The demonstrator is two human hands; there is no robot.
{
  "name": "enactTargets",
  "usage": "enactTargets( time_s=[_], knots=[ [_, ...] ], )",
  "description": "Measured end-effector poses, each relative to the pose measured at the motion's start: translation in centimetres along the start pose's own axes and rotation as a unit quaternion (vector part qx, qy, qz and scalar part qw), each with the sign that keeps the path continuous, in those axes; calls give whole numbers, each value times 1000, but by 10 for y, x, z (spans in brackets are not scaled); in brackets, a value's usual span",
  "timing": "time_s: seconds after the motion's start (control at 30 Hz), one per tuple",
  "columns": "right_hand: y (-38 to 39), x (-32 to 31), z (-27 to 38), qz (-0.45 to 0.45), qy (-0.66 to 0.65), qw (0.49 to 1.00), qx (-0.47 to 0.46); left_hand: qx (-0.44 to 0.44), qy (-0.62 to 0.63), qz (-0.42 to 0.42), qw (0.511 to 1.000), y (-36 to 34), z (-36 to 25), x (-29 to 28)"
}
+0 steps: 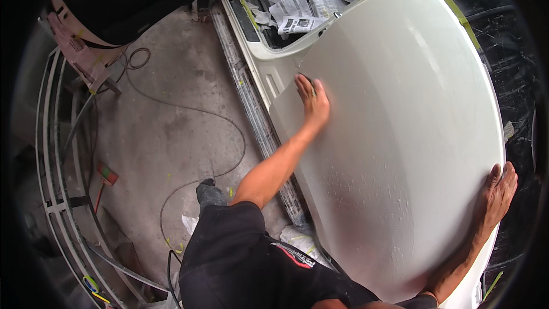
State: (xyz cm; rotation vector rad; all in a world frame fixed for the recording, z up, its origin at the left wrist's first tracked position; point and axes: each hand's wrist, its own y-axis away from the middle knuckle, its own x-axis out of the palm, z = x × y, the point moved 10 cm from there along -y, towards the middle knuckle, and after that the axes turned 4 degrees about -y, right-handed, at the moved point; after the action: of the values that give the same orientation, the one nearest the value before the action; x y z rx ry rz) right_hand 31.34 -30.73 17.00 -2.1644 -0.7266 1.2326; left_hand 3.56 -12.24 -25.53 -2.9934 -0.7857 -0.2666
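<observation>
A large white car body panel fills the right half of the view, glossy and curved. My left hand lies flat on its left part near the edge, pressing a small dark pad under the fingers; only a corner of the pad shows. My right hand rests on the panel's right rim with its fingers spread over the edge. Fine wet specks dot the lower middle of the panel.
Crumpled newspaper masks the opening behind the panel, with yellow-green tape along the edges. A thin cable loops over the concrete floor. A metal frame stands at the left, and a ribbed sill strip runs beside the panel.
</observation>
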Motion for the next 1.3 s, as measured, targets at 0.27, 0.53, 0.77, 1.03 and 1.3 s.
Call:
enactTargets(
  time_s=[0.27,0.53,0.77,1.03,1.3],
  knots=[
    [1,-8,-8,-13,23,999,-25,98,-38,18,994,33,-45,28],
    [-3,1,-19,-8,53,998,-35,352,-109,74,927,190,-112,65],
    [2,-11,-4,-28,51,998,-29,275,-97,19,956,24,-155,28],
    [-3,-17,-5,-35,22,999,-35,441,-134,204,863,242,-143,79],
    [38,-41,-4,-192,-87,976,49,124,-76,573,807,219,-190,-41]
  ],
)
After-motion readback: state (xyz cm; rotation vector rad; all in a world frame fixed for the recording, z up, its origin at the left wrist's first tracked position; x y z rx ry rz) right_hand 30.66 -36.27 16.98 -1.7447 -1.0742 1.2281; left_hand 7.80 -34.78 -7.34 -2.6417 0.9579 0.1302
